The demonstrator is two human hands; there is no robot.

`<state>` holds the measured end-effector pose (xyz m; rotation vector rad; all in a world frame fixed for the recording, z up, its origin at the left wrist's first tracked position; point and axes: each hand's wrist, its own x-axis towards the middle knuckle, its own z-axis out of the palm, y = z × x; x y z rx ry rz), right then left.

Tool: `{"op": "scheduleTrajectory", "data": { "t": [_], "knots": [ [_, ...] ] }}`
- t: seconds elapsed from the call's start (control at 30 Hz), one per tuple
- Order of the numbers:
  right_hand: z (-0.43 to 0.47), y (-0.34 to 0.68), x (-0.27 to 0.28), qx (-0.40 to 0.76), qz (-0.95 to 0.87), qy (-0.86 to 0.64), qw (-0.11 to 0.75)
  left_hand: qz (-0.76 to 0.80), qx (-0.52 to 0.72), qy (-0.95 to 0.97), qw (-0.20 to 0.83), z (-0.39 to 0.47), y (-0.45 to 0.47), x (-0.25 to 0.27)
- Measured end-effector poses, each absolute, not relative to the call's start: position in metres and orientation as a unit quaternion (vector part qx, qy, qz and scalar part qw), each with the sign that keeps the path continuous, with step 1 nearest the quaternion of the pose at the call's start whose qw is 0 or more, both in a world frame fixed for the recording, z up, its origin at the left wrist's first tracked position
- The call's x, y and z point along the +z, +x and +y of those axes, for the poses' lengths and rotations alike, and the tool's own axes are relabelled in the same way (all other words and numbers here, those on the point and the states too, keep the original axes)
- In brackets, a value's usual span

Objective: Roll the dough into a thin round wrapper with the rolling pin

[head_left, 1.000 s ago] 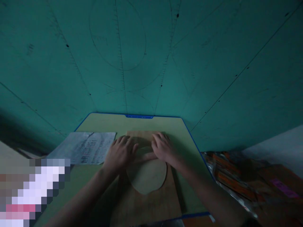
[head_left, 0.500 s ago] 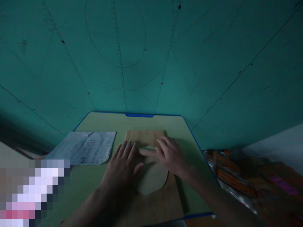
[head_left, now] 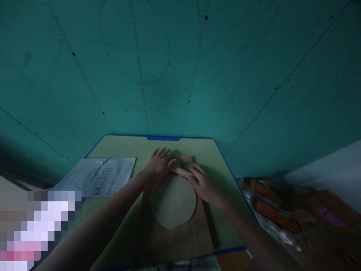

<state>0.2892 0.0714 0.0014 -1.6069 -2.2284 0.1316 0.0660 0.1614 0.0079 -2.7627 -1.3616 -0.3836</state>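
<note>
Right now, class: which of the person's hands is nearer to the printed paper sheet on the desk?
Left. The left hand lies flat on the far end of the wooden board, just right of the paper sheet; the right hand is farther right, across the dough round.

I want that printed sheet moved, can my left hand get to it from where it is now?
Probably yes. The left hand rests at the wooden board's far end, and the printed sheet lies just beside it, with only bare tabletop between them.
</note>
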Motion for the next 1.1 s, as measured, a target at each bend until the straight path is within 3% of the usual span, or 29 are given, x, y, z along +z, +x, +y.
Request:
{"op": "scheduleTrajectory", "data": {
  "t": [0.17, 0.4, 0.77, 0.93, 1.1],
  "knots": [
    [0.024, 0.269, 0.003, 0.094, -0.792, -0.538, 0.271, -0.453, -0.182, -0.873, -0.025, 0.125, 0.032, 0.001],
    [-0.02, 0.231, 0.027, 0.187, -0.804, -0.482, 0.295, -0.45, -0.237, -0.857, -0.083, 0.112, 0.01, -0.002],
    [-0.043, 0.236, 0.012, 0.163, -0.825, -0.479, 0.251, -0.35, -0.131, -0.925, -0.063, 0.134, 0.132, 0.013],
    [-0.058, 0.273, 0.009, 0.139, -0.774, -0.509, 0.351, -0.326, -0.117, -0.938, -0.029, 0.122, 0.161, 0.018],
    [-0.064, 0.297, 0.001, 0.11, -0.723, -0.534, 0.425, -0.372, -0.101, -0.923, 0.004, 0.122, 0.086, 0.009]
  ]
}}
